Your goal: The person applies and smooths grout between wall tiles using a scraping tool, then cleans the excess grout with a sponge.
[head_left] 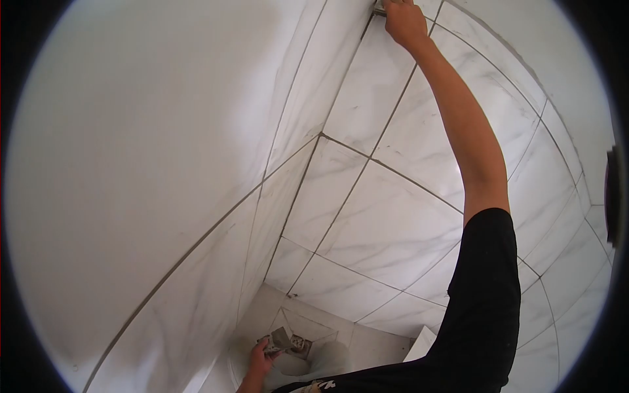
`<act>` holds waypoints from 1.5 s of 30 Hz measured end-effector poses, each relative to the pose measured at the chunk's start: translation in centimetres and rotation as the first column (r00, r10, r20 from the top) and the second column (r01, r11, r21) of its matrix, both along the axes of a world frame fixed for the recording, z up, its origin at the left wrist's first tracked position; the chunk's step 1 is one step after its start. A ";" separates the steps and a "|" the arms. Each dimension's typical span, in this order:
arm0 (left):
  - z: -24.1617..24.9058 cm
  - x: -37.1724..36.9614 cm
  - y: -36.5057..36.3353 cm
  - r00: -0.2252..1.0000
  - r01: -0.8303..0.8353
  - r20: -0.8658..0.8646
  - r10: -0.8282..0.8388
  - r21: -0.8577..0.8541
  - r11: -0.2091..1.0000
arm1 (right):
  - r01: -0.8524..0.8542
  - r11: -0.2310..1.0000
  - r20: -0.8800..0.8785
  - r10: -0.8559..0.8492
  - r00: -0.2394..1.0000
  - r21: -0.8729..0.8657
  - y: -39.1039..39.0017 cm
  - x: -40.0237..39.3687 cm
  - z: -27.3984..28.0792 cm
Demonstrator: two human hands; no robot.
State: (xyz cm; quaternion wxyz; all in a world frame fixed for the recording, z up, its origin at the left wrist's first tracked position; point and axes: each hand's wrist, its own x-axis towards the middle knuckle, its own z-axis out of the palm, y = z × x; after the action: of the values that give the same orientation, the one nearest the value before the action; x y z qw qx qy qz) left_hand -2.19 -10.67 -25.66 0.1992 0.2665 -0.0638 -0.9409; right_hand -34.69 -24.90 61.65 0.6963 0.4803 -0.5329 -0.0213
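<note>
My right hand (406,25) is raised at the top edge of the view, at the end of an outstretched arm in a black sleeve. Its fingers are closed on a small flat tool (380,8), pressed against the tiled wall near the corner joint; the frame's edge cuts off most of it. Low in the view, my left hand (261,359) grips a grey, flat-bladed tool (280,338) whose exact kind I cannot make out. White marbled tiles (393,209) with dark joints (395,116) cover the wall between the hands.
A second wall (144,164) rises close on the left, meeting the tiled wall in a corner. Below, a square floor drain (301,345) lies beside my left hand. A white object (420,343) stands near the wall's foot. Something dark (612,196) juts in at the right edge.
</note>
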 end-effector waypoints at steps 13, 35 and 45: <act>12.8 -1.2 -0.5 0.996 -0.060 -0.075 0.046 -0.195 0.979 | -0.144 0.915 0.438 -0.039 0.898 0.377 6.0 3.3 -27.3; 39.5 -3.1 -3.0 0.998 -0.007 -0.043 -0.038 -0.748 0.663 | -0.710 0.410 0.793 -0.057 0.607 0.573 25.4 13.2 -32.6; 28.5 -5.2 -4.6 0.998 -0.039 -0.055 0.027 -0.237 0.971 | -0.594 0.795 0.983 0.010 -0.186 -0.121 19.2 7.5 -21.7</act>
State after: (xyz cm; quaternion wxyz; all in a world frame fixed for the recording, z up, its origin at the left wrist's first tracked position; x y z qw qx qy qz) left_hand -7.39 -15.29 2.86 0.2471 0.2173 -0.1665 -0.9295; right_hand -27.23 -5.71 39.94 -0.0574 0.5791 -0.7059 0.4038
